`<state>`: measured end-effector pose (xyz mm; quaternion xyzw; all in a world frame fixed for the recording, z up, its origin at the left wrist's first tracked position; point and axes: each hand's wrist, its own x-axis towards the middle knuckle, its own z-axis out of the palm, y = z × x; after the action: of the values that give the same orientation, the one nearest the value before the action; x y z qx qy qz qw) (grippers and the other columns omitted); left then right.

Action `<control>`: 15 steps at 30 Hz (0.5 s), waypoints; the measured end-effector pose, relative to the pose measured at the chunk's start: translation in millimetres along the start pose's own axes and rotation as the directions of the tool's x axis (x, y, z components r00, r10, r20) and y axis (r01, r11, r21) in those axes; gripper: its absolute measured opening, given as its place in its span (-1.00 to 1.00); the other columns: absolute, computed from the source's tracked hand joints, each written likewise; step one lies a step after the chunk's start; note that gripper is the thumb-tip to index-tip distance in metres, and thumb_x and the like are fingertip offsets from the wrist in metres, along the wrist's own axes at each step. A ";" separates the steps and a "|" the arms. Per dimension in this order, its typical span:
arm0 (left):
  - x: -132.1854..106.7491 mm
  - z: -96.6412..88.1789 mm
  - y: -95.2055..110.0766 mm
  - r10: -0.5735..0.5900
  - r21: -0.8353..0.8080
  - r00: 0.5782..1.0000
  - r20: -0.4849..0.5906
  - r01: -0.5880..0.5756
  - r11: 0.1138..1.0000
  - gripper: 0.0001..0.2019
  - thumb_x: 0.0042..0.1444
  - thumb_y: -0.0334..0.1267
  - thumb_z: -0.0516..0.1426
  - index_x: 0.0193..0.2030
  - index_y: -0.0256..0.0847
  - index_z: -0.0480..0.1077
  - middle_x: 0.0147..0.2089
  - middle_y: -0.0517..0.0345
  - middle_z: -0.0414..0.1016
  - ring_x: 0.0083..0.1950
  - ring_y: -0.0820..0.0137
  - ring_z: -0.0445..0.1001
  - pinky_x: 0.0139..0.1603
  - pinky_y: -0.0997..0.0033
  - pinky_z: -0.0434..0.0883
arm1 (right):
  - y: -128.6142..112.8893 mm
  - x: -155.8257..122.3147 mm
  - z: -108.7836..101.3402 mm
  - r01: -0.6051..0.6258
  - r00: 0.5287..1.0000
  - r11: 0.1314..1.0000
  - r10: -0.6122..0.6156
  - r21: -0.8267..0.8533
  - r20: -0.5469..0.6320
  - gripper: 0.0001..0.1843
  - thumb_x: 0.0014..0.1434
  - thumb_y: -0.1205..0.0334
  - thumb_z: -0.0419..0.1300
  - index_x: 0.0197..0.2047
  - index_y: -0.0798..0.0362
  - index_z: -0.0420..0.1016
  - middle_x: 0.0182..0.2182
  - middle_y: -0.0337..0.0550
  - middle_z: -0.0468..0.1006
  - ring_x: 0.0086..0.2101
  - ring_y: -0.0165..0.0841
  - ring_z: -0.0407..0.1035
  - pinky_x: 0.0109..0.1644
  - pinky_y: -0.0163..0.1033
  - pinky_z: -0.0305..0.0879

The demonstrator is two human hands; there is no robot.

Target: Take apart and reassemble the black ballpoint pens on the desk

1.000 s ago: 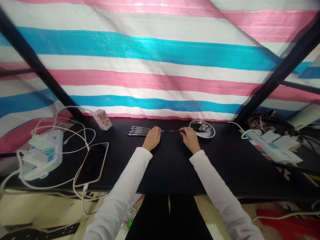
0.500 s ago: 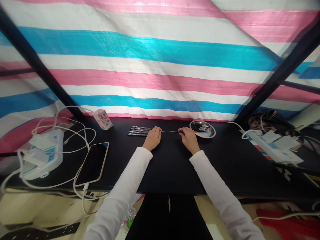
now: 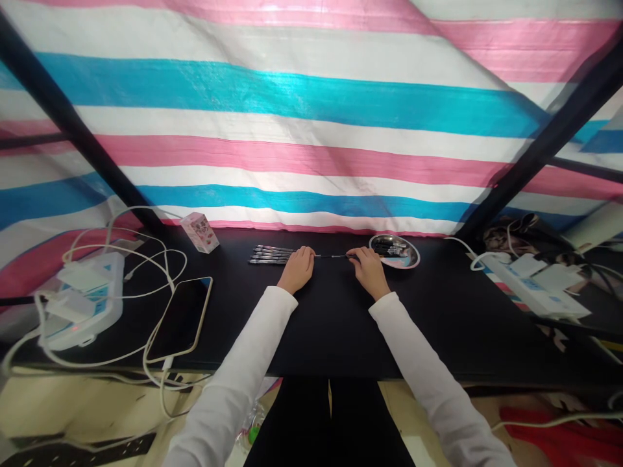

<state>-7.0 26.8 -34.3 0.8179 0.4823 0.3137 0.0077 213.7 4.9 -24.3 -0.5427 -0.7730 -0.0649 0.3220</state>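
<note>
My left hand (image 3: 298, 267) is closed round a slim pen (image 3: 317, 256), whose thin end sticks out to the right of the fingers. Facing it, my right hand (image 3: 367, 269) pinches another slim pen piece (image 3: 338, 257) with its narrow end to the left. The two ends lie nearly in line with a small dark gap between them; whether they touch I cannot tell. Several clear and dark pens (image 3: 270, 254) lie side by side just left of my left hand. Beyond my right hand, an oval metal dish (image 3: 416, 259) holds several dark pen parts (image 3: 392, 248).
On the black table (image 3: 335, 324) a phone (image 3: 181, 319) is plugged into a white cable at left. A small pink box (image 3: 200, 232) stands behind it. Power strips (image 3: 104, 305) with tangled cords sit at both sides. Striped sheeting (image 3: 311, 149) closes off the back.
</note>
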 end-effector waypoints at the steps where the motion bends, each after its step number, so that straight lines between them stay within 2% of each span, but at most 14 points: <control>1: 0.0 -0.1 0.3 0.001 0.001 1.000 0.002 -0.001 1.000 -0.78 0.28 -0.32 -0.20 -0.21 -0.21 0.24 -0.23 0.05 0.33 -0.20 0.32 0.33 -0.11 0.27 0.25 | -0.3 -0.2 0.5 0.007 1.000 1.000 -0.007 0.004 0.000 -0.79 0.22 0.32 -0.02 -0.15 0.02 0.40 -0.25 -0.05 0.44 -0.20 -0.18 0.25 -0.14 -0.12 0.10; 15: -0.2 1.8 -1.2 0.013 0.025 1.000 0.000 -0.013 1.000 -0.79 0.27 -0.34 -0.19 -0.22 -0.22 0.24 -0.23 0.05 0.33 -0.20 0.32 0.33 -0.12 0.27 0.25 | -1.2 -0.9 0.6 0.027 0.999 1.000 -0.027 0.010 0.017 -0.78 0.24 0.32 -0.04 -0.14 0.01 0.40 -0.25 -0.06 0.45 -0.20 -0.19 0.26 -0.13 -0.13 0.10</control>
<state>-7.1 27.8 -36.2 0.8210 0.4809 0.3075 -0.0047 212.6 3.9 -25.0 -0.5311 -0.7833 -0.0607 0.3173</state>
